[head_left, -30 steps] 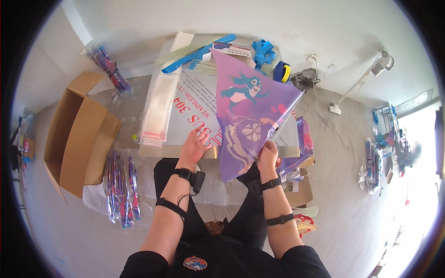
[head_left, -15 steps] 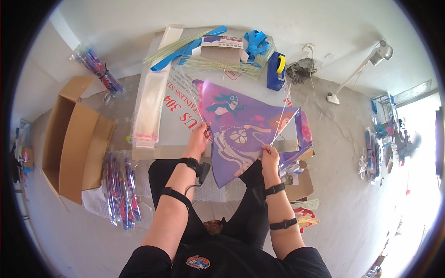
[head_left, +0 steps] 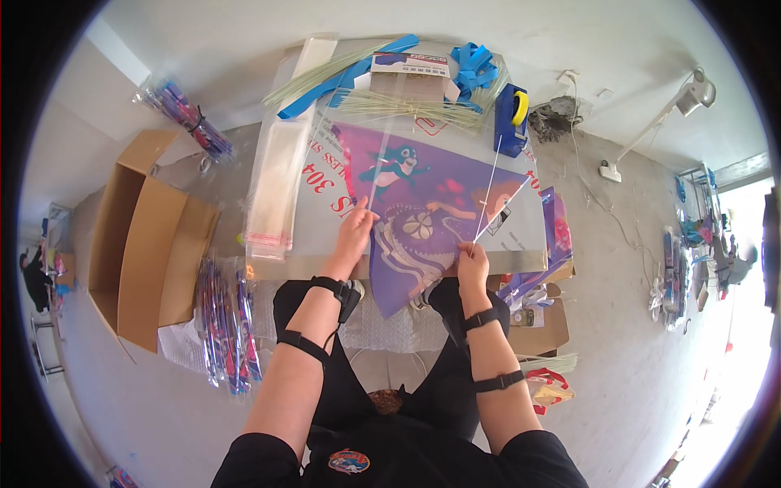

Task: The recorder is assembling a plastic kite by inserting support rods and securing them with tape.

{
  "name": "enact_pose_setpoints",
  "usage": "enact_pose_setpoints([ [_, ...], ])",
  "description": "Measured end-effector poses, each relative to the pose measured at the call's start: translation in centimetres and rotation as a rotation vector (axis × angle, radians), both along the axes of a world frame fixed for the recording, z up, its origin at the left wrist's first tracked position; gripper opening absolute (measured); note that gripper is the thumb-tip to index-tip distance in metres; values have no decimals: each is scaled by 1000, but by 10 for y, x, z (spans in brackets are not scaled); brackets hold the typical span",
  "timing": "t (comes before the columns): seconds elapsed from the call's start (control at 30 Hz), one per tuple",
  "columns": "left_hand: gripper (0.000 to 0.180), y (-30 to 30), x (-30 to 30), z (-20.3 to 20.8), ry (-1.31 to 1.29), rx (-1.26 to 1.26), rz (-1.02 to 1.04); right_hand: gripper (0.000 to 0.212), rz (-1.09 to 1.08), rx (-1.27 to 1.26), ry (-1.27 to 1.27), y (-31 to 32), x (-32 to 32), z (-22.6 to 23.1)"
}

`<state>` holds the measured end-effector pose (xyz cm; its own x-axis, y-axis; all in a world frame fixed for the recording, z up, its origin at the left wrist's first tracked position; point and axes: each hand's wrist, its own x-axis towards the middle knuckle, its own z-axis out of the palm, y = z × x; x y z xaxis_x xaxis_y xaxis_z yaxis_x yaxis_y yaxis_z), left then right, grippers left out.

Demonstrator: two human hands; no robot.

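Two bare hands hold a triangular purple cartoon-printed kite [head_left: 407, 252] over the near edge of a worktop [head_left: 317, 237].
The left hand [head_left: 354, 236] pinches the kite's left edge; the right hand [head_left: 472, 267] has closed fingertips on its right edge, where thin white rods [head_left: 490, 191] converge. Beyond lie pale thin sticks [head_left: 407, 110], an open carton [head_left: 411, 65] and, to the right, a blue tape dispenser [head_left: 510, 126]; clear plastic sleeves [head_left: 279, 183] lie left.

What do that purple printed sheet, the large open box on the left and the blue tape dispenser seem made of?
Purple printed sheet: likely thin synthetic cloth or film; its smooth surface fits either.
Large open box: matte cardboard, plain brown with creased flaps.
Tape dispenser: probably hard plastic, evenly blue and rigid-looking.
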<state>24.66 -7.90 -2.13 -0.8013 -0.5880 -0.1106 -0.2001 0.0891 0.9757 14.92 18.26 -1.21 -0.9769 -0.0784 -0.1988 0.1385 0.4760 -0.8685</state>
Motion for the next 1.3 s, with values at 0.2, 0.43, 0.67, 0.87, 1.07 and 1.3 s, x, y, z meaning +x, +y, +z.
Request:
enact_pose_setpoints([
  [0.2, 21, 11, -1, -5, -123, -519, -248, 14, 1, -54, -12, 12, 10, 18],
  [0.43, 19, 25, 23, 2, -140, -491, -208, 28, -174, -247, -31, 33, -24, 30],
  [0.67, 20, 8, 8, 23, -106, -474, -180, 42, -130, -608, 205, -12, -62, 96],
  [0.87, 32, -4, -12, -4, -209, -602, -331, 36, -14, -509, 211, -41, -85, 76],
  [1.07, 19, 14, 19, 26, -257, -497, -383, 27, 227, 46, 358, -49, -90, 59],
  [1.3, 13, 26, 42, 48, -349, -511, -422, 24, 346, 257, 382, -38, -97, 40],
])
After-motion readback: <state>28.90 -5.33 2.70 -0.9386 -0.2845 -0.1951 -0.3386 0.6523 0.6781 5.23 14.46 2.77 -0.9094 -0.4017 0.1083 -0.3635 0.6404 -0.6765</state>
